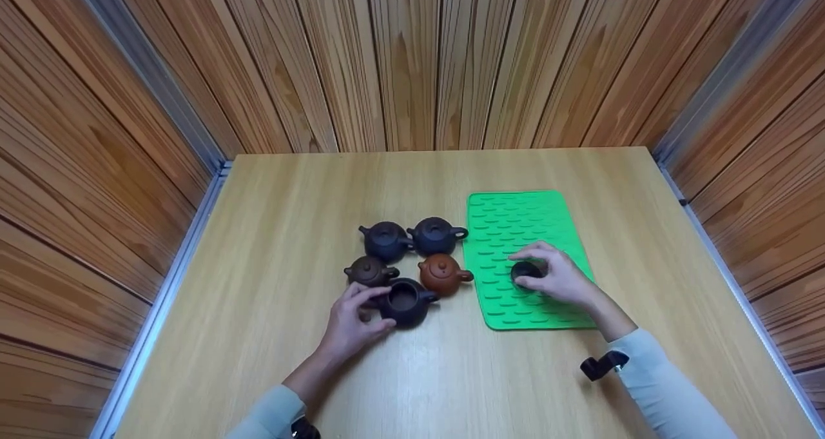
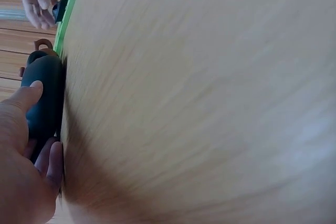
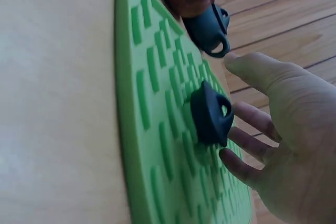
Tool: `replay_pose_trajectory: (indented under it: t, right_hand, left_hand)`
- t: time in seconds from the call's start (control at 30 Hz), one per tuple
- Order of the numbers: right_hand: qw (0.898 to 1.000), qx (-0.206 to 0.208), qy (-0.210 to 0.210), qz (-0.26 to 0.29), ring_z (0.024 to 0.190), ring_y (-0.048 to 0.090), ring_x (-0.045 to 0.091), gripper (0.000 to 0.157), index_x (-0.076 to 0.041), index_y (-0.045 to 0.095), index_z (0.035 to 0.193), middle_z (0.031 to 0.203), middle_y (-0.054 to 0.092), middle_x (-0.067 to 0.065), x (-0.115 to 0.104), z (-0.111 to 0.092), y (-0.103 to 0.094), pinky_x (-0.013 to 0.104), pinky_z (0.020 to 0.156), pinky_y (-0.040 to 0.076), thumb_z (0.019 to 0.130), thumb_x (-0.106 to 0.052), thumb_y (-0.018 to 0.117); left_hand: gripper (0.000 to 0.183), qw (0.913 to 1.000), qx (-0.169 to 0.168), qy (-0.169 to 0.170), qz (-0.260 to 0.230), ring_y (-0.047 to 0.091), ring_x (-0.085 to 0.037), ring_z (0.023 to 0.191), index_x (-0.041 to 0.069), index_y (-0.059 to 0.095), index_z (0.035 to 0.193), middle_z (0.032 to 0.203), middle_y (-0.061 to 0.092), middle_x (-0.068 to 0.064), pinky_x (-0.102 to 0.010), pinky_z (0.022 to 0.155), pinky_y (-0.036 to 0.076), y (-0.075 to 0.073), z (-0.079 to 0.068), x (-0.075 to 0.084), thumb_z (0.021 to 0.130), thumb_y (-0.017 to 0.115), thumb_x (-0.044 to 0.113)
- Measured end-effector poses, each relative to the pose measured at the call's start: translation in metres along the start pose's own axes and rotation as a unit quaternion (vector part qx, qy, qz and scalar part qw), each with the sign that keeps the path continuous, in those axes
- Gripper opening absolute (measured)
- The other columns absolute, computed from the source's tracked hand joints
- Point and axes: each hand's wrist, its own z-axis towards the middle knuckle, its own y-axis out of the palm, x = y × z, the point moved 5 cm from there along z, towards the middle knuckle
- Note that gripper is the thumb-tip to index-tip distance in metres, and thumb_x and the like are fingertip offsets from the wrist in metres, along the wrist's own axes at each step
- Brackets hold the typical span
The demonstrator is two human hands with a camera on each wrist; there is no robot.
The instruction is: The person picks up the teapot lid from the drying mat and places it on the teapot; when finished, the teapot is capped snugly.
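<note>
A black teapot without its lid stands on the table, its opening facing up. My left hand grips it at the spout side, thumb on one side and fingers on the other. On the green mat lies a black teapot lid with a looped knob. My right hand is spread around the lid, its fingers relaxed and apart; in the right wrist view they do not grip it.
Behind the open teapot stand a small dark brown teapot, a reddish-brown teapot and two black teapots, all lidded and close together. Wood-panelled walls enclose the tabletop.
</note>
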Motion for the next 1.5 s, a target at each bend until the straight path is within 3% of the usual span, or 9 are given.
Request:
replay_pose_trajectory:
  t: [0.27,0.47,0.77,1.0,1.3,1.5]
  right_hand:
    - [0.999,-0.001,0.018,0.026,0.119,0.061,0.025,0.032,-0.004,0.082,0.129,0.132,0.068,0.02,0.021,-0.005,-0.007,0.025,0.092,0.053,0.097,-0.007,0.088]
    - [0.998,-0.006,0.019,0.053,0.115,0.06,0.012,0.023,0.0,0.085,0.121,0.129,0.068,0.024,0.026,-0.005,-0.009,0.018,0.093,0.054,0.098,-0.003,0.085]
    - [0.998,0.003,0.026,0.058,0.12,0.059,0.016,0.017,-0.001,0.087,0.116,0.13,0.07,0.024,0.026,-0.003,-0.01,0.019,0.101,0.051,0.099,-0.002,0.084]
    - [0.998,0.0,0.022,0.066,0.113,0.062,0.011,0.018,0.001,0.086,0.116,0.128,0.068,0.025,0.025,-0.003,-0.01,0.016,0.092,0.055,0.099,0.0,0.083]
    - [0.998,-0.011,0.019,0.057,0.115,0.059,0.011,0.017,-0.003,0.087,0.115,0.128,0.068,0.023,0.019,0.0,-0.003,0.019,0.094,0.055,0.099,0.0,0.083]
    - [0.999,-0.021,-0.009,0.043,0.116,0.059,0.009,0.016,-0.004,0.087,0.114,0.126,0.071,0.023,0.01,0.001,0.006,0.021,0.096,0.055,0.099,-0.002,0.084]
  left_hand:
    - [0.056,1.0,-0.001,0.003,0.002,0.071,-0.027,0.109,0.018,0.083,0.132,0.117,0.067,-0.01,-0.026,0.082,0.062,0.001,0.0,0.0,0.08,0.102,0.01]
    - [0.056,1.0,0.002,-0.001,0.0,0.07,-0.025,0.107,0.019,0.084,0.132,0.116,0.067,-0.009,-0.024,0.08,0.061,0.001,-0.001,0.0,0.08,0.102,0.01]
    - [0.055,1.0,0.005,-0.001,-0.001,0.069,-0.022,0.105,0.018,0.084,0.131,0.115,0.067,-0.008,-0.024,0.08,0.06,0.0,-0.001,0.001,0.08,0.102,0.01]
    - [0.055,1.0,0.003,-0.005,0.001,0.07,-0.025,0.105,0.019,0.084,0.132,0.116,0.067,-0.009,-0.023,0.08,0.06,0.0,-0.001,0.001,0.08,0.102,0.01]
    - [0.055,0.9999,0.003,-0.01,-0.001,0.07,-0.025,0.105,0.019,0.084,0.131,0.117,0.066,-0.01,-0.023,0.079,0.059,0.0,0.0,0.0,0.08,0.102,0.009]
    - [0.055,1.0,0.005,-0.003,-0.004,0.073,-0.025,0.105,0.017,0.084,0.131,0.116,0.066,-0.009,-0.025,0.08,0.062,0.001,-0.001,0.001,0.08,0.102,0.009]
